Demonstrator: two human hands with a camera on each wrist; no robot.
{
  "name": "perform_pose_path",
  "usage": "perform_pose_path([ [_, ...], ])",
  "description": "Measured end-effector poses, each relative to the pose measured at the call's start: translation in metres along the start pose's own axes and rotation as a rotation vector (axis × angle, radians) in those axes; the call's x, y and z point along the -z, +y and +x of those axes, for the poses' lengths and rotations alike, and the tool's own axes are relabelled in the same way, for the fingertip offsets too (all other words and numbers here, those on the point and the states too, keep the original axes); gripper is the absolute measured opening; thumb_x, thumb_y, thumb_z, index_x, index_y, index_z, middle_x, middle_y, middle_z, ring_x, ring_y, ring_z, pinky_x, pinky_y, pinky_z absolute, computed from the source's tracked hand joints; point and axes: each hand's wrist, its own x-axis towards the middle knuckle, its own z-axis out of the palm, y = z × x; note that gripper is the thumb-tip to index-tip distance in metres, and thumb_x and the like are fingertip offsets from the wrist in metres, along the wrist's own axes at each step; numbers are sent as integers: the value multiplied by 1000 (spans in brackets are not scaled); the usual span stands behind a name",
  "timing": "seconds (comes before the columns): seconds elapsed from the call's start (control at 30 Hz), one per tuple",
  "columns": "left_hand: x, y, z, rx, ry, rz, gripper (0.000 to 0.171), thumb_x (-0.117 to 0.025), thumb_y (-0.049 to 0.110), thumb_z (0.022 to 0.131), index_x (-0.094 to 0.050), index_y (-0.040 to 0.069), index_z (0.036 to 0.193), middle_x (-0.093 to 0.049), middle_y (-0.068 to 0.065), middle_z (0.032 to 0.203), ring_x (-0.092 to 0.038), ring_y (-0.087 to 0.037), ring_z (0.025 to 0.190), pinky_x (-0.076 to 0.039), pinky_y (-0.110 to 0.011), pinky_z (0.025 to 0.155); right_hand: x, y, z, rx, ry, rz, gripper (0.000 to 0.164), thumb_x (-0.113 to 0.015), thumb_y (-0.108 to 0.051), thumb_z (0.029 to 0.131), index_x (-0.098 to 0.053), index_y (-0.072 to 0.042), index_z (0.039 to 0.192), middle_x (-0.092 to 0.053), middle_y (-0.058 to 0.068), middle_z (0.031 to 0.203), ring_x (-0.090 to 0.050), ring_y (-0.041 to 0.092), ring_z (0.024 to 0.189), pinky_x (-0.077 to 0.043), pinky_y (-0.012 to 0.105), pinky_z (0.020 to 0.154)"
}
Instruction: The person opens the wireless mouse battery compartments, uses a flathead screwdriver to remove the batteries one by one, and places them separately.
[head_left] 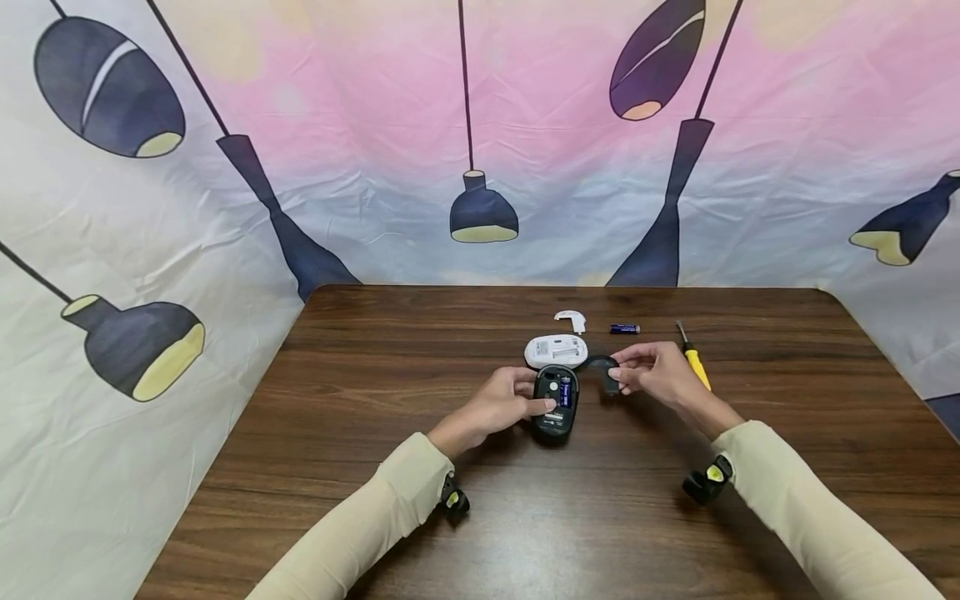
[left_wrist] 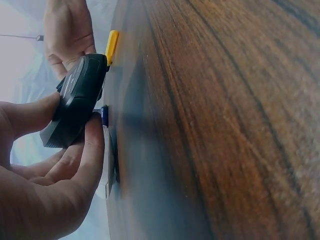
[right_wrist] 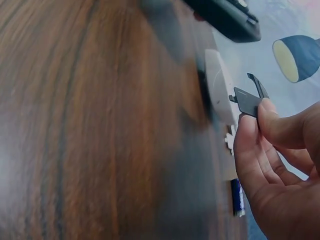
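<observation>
My left hand [head_left: 501, 403] grips a black computer mouse [head_left: 553, 427], its underside turned up and its battery bay uncovered. A blue battery [head_left: 566, 392] sits in that bay. In the left wrist view the mouse [left_wrist: 82, 95] is held above the table between thumb and fingers. My right hand [head_left: 660, 375] pinches a black curved battery cover [head_left: 609, 377] just right of the mouse. The right wrist view shows small tabs on this cover [right_wrist: 246, 101], with thumb and forefinger at its edge.
Behind the black mouse a white mouse [head_left: 556, 351] lies bottom up. Its white cover [head_left: 574, 320] is farther back, near a loose blue battery [head_left: 625, 329]. A yellow-handled screwdriver [head_left: 697, 367] lies beyond my right hand. A printed cloth [head_left: 405, 200] hangs behind the wooden table [head_left: 360, 350].
</observation>
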Motion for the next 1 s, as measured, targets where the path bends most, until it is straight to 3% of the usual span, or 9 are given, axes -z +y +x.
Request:
perform_pose_path([
  [0.4,4,1,-4,1,-29,27,48,-74,9,92,-53,-7,133,-73,-10,99,-61,-15,79,-56,-32,67,1,17,8,54,-9,-237,17,-73,1,92,-70,11,105,-71,12,83,-68,19,64,-63,31,58],
  [1.0,2,-4,-3,-21,-42,-6,44,-71,7,94,-54,-9,131,-72,-13,103,-64,-14,82,-56,-32,71,3,14,23,18,28,-429,25,-75,-9,93,-73,9,110,-73,8,79,-64,14,63,-57,28,55],
])
